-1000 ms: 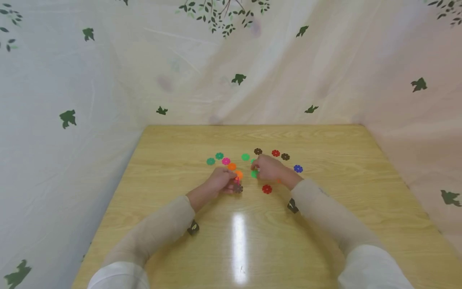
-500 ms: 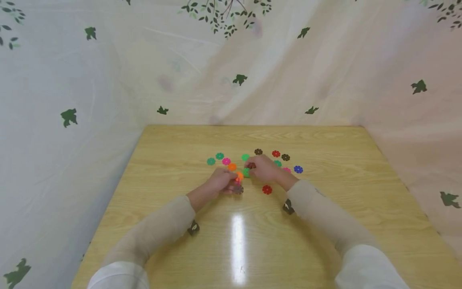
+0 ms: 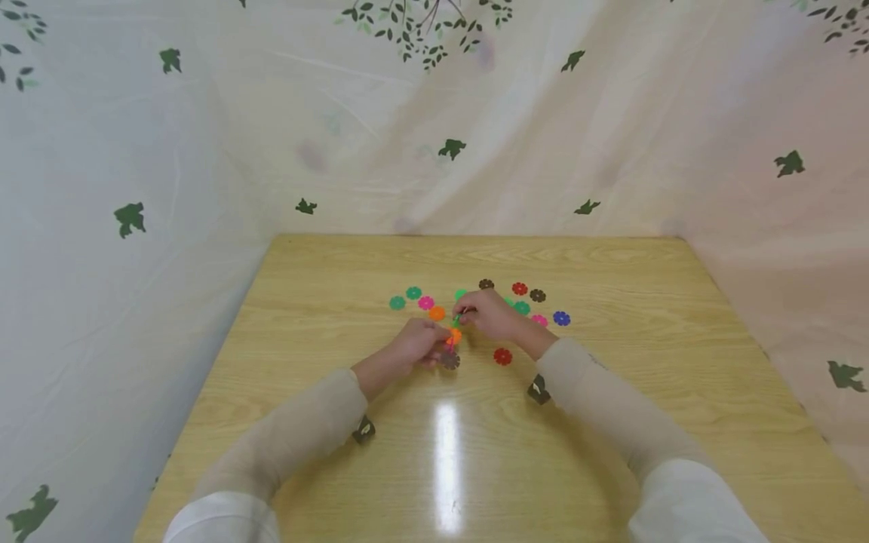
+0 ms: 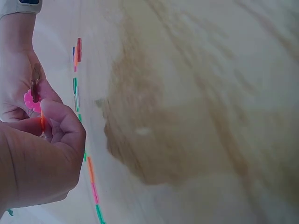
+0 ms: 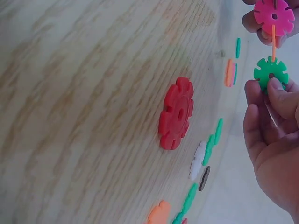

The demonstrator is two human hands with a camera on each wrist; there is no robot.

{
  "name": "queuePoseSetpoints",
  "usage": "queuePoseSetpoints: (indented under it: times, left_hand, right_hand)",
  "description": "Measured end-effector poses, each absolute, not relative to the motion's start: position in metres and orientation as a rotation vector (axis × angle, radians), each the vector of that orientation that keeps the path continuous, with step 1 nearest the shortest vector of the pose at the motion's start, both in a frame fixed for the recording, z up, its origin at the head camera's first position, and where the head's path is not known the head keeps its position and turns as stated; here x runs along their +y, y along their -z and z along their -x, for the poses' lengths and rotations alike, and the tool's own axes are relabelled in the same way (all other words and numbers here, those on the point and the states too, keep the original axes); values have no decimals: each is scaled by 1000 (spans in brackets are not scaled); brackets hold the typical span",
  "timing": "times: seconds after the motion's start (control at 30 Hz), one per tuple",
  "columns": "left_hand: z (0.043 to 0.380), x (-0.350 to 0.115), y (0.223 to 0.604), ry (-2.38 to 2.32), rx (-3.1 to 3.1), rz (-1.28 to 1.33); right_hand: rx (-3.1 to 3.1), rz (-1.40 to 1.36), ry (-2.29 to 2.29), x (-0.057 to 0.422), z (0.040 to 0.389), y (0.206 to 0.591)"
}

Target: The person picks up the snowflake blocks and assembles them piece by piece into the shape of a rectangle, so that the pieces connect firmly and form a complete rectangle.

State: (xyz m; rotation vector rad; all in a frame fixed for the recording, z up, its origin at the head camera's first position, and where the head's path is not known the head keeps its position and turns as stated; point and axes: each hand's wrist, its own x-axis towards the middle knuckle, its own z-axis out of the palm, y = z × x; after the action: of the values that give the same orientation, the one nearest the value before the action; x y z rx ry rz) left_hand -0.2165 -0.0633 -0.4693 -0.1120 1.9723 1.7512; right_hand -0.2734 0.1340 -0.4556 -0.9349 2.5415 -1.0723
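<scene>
The green disc [image 5: 271,69] is meeting the edge of the orange disc [image 3: 455,336] above the desk [image 3: 339,279]; the right hand [image 3: 494,313] is pinching green, the left hand [image 3: 417,343] orange. A skewed push could be missing the slot or jolting the pink disc [image 5: 285,21] loose

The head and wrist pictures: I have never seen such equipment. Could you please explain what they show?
There is no machine: a person works bare-handed. The head picture comes from a camera worn on the head; the others from one on each wrist, so things look turned. On the wooden table lie flower-shaped discs, such as a red disc and a blue disc. The left hand holds what looks like a chain: an orange disc, a pink disc and a brown disc. The right hand pinches a green disc at the orange one's edge; whether they are joined, I cannot tell.
</scene>
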Motion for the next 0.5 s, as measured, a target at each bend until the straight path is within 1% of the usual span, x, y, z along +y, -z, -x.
queuePoseSetpoints:
  times: [0.23, 0.5]
  left_hand:
    - [214, -62, 466, -1729, 1969, 81]
    - [213, -60, 467, -1702, 2006, 67]
  right_hand:
    - [2542, 1094, 1091, 136, 276, 459]
    - [2554, 1200, 1032, 136, 271, 455]
